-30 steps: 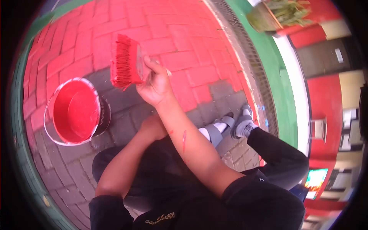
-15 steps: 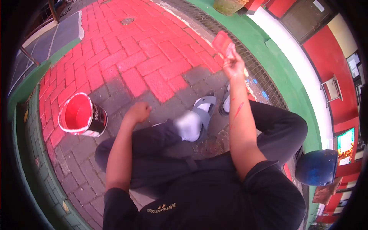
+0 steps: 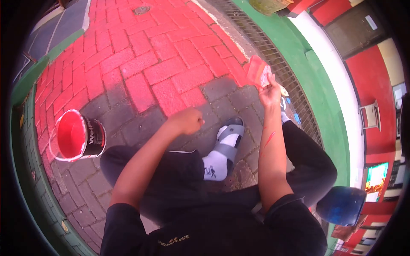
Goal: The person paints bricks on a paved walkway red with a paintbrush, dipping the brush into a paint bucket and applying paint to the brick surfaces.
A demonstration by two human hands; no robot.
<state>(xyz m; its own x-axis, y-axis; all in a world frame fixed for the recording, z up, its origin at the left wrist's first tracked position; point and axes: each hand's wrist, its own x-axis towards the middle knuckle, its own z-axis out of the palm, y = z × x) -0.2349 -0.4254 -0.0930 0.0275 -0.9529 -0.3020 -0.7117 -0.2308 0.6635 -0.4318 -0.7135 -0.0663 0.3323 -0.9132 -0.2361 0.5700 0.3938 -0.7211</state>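
Observation:
My right hand is closed around a wide paintbrush covered in red paint. Its bristles are at the edge of the red-painted bricks, beside the drain; the pale tip of the handle pokes out behind my fingers. Over the unpainted grey bricks, my left hand is curled into a loose fist, with nothing visible in it. To its left stands a paint bucket, black-labelled with a white rim, holding red paint. Red streaks mark my right forearm.
A metal drain grate runs along the right, next to a green walkway. My sandalled foot rests on the bricks between my arms. A blue rounded object is near my right knee. A green kerb borders the left side.
My left hand has moved right, away from the bucket and over the grey bricks. The brush in my right hand is slightly lower and farther right. The whole view has shifted.

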